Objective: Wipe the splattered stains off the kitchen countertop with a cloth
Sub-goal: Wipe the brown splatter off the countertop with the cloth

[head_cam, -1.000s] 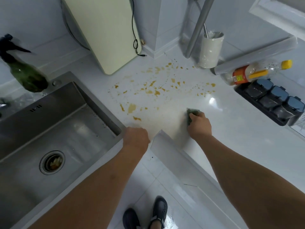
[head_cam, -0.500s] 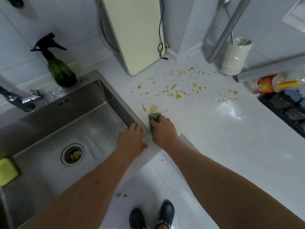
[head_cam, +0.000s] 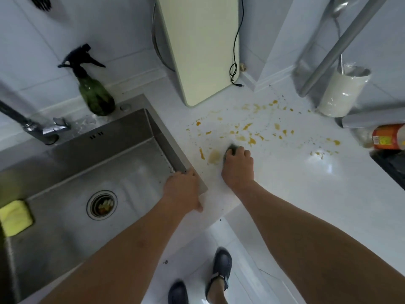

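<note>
I'm looking down on the white countertop (head_cam: 285, 183), which fills the right side of my view, with the steel sink (head_cam: 72, 172) sunk into it on the left. A pale cutting board (head_cam: 201, 49) leans against the back wall, a green spray bottle (head_cam: 94, 93) stands behind the sink, and a white utensil holder (head_cam: 341, 93) sits at the far right. A yellow sponge (head_cam: 15, 217) lies in the sink's left corner.

The orange-brown stains (head_cam: 252, 140) spatter the counter between board and holder, most of them untouched. My left hand (head_cam: 183, 189) rests on the sink's front corner, fingers relaxed and lying together, steadying me. My right hand (head_cam: 237, 163) presses down on the counter with fingers curled over a dark cloth (head_cam: 231, 148), of which only a small edge shows past the knuckles. It sits at the near edge of the spatter, just beside a pale smear (head_cam: 214, 156) and a thin streak (head_cam: 201, 153).

I judge the wiping is early. Next I'd need firm downward pressure and strokes away from me, through the dense cluster, then right toward the outlying drops near the bottle (head_cam: 388, 137).
</note>
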A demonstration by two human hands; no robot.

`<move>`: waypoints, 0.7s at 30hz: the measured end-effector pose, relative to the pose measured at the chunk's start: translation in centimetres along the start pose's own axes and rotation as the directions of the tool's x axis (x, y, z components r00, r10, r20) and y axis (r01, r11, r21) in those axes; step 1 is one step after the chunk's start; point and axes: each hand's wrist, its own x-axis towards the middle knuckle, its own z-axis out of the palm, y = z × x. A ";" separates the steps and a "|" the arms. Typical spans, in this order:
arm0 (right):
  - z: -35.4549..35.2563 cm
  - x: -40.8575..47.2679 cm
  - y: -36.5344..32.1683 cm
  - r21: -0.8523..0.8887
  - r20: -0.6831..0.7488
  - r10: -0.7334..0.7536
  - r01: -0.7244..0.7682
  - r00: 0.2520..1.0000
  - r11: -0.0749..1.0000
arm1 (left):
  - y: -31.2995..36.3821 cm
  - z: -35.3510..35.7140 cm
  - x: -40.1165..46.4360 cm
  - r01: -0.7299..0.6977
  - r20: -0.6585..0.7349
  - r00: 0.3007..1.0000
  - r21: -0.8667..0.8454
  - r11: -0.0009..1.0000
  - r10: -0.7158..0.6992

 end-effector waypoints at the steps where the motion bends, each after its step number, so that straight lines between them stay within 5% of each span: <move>1: 0.0 0.3 -1.3 0.006 -0.003 -0.043 0.043 0.999 0.999 | 0.0 -0.1 0.1 0.011 -0.002 1.000 0.005 1.000 -0.011; 8: -0.2 0.8 -3.2 0.045 0.089 -0.386 0.383 0.918 0.922 | -0.2 -2.0 0.8 0.089 0.050 0.995 -0.009 0.996 -0.088; 12: -0.3 1.1 1.3 -0.003 0.099 -0.365 0.367 0.926 0.930 | -0.6 -4.3 2.3 0.127 -0.033 0.992 0.091 0.988 -0.124; 21: 0.0 2.2 -1.9 0.005 0.054 -0.406 0.406 0.912 0.914 | -2.9 -4.1 5.3 0.291 -0.065 0.950 -0.159 0.944 -0.304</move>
